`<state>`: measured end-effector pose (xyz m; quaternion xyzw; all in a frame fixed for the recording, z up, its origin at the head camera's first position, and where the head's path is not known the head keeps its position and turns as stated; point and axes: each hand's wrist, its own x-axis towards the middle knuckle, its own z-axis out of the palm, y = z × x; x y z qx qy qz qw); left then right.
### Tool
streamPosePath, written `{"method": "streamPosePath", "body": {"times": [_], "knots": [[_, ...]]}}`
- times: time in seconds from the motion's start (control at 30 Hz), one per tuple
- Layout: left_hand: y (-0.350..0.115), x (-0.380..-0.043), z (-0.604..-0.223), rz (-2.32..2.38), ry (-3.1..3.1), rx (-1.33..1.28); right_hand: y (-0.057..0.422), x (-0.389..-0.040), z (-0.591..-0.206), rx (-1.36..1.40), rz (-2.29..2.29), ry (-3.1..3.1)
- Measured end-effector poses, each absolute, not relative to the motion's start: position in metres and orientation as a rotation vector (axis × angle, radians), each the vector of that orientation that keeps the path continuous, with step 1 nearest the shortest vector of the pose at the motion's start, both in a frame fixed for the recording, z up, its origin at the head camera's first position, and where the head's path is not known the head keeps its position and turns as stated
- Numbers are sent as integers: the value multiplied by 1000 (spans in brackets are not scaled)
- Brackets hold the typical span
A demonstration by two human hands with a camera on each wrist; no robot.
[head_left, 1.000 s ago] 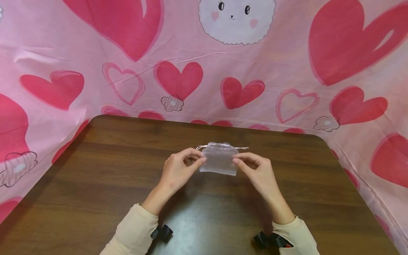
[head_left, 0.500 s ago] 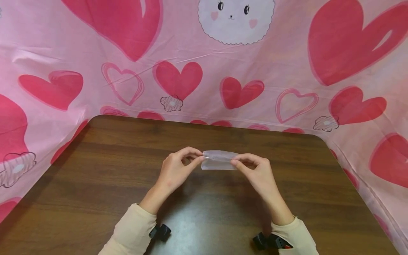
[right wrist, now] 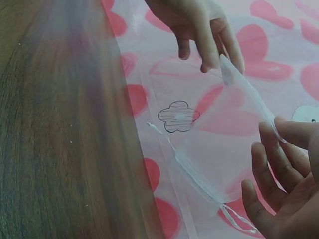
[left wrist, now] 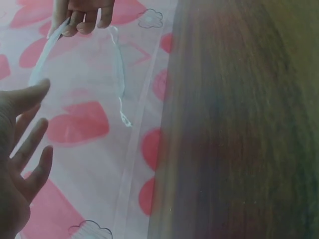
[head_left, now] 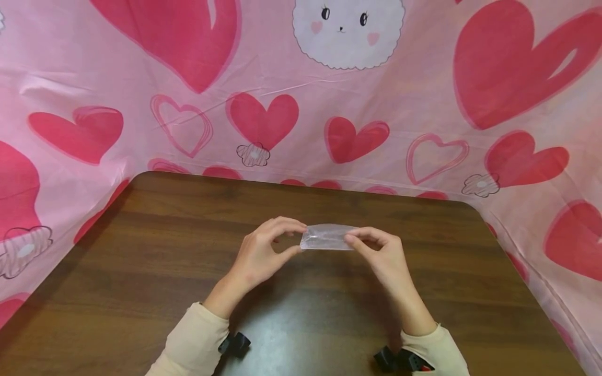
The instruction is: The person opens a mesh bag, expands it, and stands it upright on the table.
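A sheer white drawstring pouch [head_left: 326, 238] is held up above the table between the two hands. In the head view its base panel faces up as a narrow strip. The right wrist view shows the gathered cord [right wrist: 197, 180] hanging at its lower end, with loops at both sides. My left hand [head_left: 258, 255] holds the left end, fingertips at the upper corner and thumb at the lower corner, spread apart. Thumb and forefinger of my right hand [head_left: 388, 258] pinch the right end. The remaining fingers of both hands stay off the cloth.
A dark wood table [head_left: 164, 261] lies beneath the hands. Pink cloth [head_left: 277, 47] printed with hearts hangs behind it and along its sides. Small black cameras [head_left: 235, 344] sit at both wrists, by the beige sleeves [head_left: 195, 334].
The pouch has tilted, so its corded mouth is out of sight in the head view and it looks narrower. My left thumb has dropped away from the fingers to the lower corner.
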<state>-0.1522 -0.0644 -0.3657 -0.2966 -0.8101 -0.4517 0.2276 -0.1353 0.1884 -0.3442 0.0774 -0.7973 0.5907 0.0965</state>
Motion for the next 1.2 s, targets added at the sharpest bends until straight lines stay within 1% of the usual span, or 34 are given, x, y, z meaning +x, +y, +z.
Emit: {"method": "streamPosePath", "body": {"times": [0.17, 0.53, 0.7, 1.0, 1.2], "knots": [[-64, -152, -366, -1183, -2169, -848, 186, -136, -348, 239, 1713, -2426], [-66, -152, -365, -1137, -2125, -655, 190, -135, -344, 273, 1608, -2463], [-67, -151, -363, -1154, -2160, -609, 198, -132, -338, 368, 1582, -2403], [-66, -149, -358, -1208, -2211, -590, 195, -127, -333, 570, 1549, -2346], [-63, -145, -353, -1257, -2251, -611, 185, -123, -335, 526, 1547, -2419]]}}
